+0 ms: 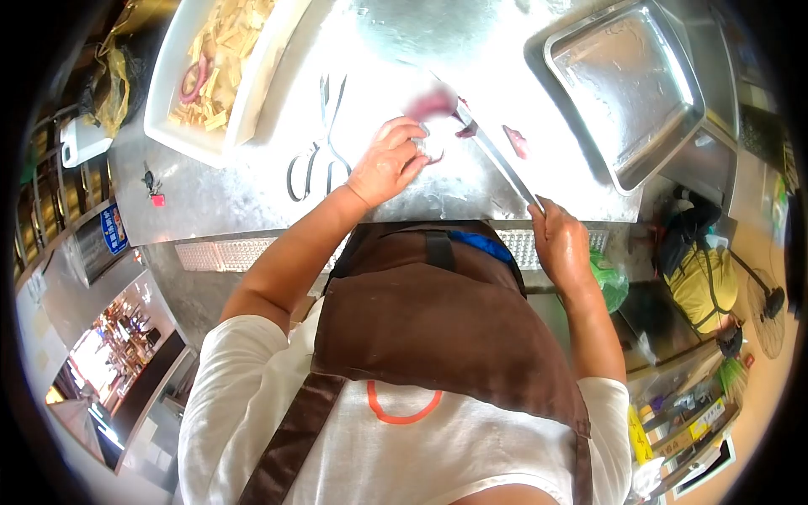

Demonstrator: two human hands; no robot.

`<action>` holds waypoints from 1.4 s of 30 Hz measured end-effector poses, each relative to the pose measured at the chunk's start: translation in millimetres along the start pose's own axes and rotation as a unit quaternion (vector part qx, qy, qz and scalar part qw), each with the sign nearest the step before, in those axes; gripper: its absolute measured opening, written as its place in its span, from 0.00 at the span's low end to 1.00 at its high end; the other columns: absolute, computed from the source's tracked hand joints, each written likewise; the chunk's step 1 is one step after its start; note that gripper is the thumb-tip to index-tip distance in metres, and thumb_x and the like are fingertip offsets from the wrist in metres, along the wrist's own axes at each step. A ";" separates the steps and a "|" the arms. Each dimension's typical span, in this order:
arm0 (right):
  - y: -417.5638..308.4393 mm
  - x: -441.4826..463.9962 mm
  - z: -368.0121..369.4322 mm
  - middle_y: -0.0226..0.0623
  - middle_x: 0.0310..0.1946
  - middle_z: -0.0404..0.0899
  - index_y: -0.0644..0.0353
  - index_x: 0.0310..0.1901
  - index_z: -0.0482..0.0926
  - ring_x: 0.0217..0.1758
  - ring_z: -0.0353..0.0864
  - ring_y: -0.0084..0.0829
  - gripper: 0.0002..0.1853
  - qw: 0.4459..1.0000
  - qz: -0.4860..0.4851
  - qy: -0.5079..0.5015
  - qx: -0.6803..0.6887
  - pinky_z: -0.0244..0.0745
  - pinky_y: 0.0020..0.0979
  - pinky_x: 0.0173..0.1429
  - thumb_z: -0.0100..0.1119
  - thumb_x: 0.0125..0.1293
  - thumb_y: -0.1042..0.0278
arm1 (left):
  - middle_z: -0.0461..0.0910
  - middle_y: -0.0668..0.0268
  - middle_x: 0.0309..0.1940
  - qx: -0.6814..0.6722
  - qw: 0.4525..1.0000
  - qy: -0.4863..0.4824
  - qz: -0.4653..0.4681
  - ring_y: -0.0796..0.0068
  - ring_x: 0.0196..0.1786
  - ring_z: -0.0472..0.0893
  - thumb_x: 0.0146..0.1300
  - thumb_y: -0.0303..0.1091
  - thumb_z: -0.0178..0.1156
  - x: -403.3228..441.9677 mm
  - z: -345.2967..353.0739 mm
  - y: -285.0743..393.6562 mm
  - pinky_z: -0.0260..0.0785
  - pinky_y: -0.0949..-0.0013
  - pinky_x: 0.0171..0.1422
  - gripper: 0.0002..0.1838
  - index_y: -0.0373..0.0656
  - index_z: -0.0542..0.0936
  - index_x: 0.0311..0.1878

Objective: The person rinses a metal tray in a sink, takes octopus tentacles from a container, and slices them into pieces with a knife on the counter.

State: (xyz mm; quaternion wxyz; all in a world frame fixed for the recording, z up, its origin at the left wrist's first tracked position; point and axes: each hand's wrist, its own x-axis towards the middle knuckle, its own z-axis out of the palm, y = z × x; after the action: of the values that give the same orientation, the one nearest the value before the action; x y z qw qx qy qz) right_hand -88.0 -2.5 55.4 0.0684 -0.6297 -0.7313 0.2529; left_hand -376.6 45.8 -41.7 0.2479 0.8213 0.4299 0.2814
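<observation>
On the shiny metal table, my left hand (pixel 389 162) has its fingers and thumb curled toward each other. Glare washes out what lies between them. Just beyond the fingertips is a blurred dark-red piece of meat (pixel 433 102); whether they touch it I cannot tell. My right hand (pixel 560 246) is wrapped round the handle of a long knife (pixel 500 161) at the table's near edge. Its blade slants up and left, with the far end beside the meat. A small dark scrap clings near the blade, and a thin reddish scrap (pixel 516 141) lies to its right.
Black-handled scissors (pixel 316 156) lie left of my left hand. A white tub (pixel 240 126) of yellowish strips with a purplish-red curled piece stands farther left. At right is a rectangular metal tray (pixel 627 177). A small pink-tipped object (pixel 157 200) lies by the left corner.
</observation>
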 end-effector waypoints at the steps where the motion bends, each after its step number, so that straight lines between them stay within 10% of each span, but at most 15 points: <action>1: -0.5 -0.3 -0.3 0.54 0.29 0.81 0.64 0.44 0.79 0.31 0.81 0.53 0.11 1.000 0.005 -0.003 0.001 0.76 0.46 0.37 0.55 0.66 0.67 | 0.75 0.60 0.47 0.000 1.000 0.000 0.001 0.55 0.56 0.72 0.53 0.27 0.65 -0.9 1.8 1.3 0.65 0.59 0.60 0.07 0.39 0.78 0.35; 6: -1.8 -0.4 -0.5 0.55 0.29 0.80 0.64 0.44 0.79 0.32 0.81 0.54 0.11 1.000 0.011 -0.006 0.006 0.76 0.46 0.37 0.54 0.66 0.67 | 0.68 0.54 0.57 -0.032 0.990 0.094 -0.096 0.53 0.58 0.69 0.51 0.27 0.67 -1.8 6.4 11.4 0.62 0.55 0.64 0.23 0.43 0.72 0.51; 28: 7.5 -57.4 -18.0 0.51 0.31 0.82 0.65 0.41 0.80 0.34 0.82 0.50 0.09 0.999 0.028 -0.016 0.003 0.78 0.41 0.38 0.58 0.64 0.69 | 0.76 0.69 0.39 0.148 0.985 0.089 -0.011 0.64 0.46 0.73 0.50 0.39 0.69 17.6 17.8 17.3 0.61 0.61 0.52 0.13 0.48 0.82 0.39; 42: -7.8 -25.6 -8.4 0.53 0.36 0.81 0.65 0.45 0.80 0.37 0.81 0.52 0.13 0.995 0.047 0.063 0.066 0.76 0.42 0.42 0.55 0.66 0.64 | 0.79 0.53 0.36 0.162 0.960 -0.026 -0.226 0.54 0.33 0.82 0.53 0.31 0.59 33.0 24.2 26.5 0.74 0.54 0.35 0.13 0.39 0.75 0.42</action>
State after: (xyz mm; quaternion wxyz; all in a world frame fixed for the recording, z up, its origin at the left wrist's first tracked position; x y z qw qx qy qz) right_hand -86.3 -25.2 71.8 0.1438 -0.6721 -0.6769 0.2635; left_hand -329.7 56.3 -33.6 0.1795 0.7394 0.6372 0.1227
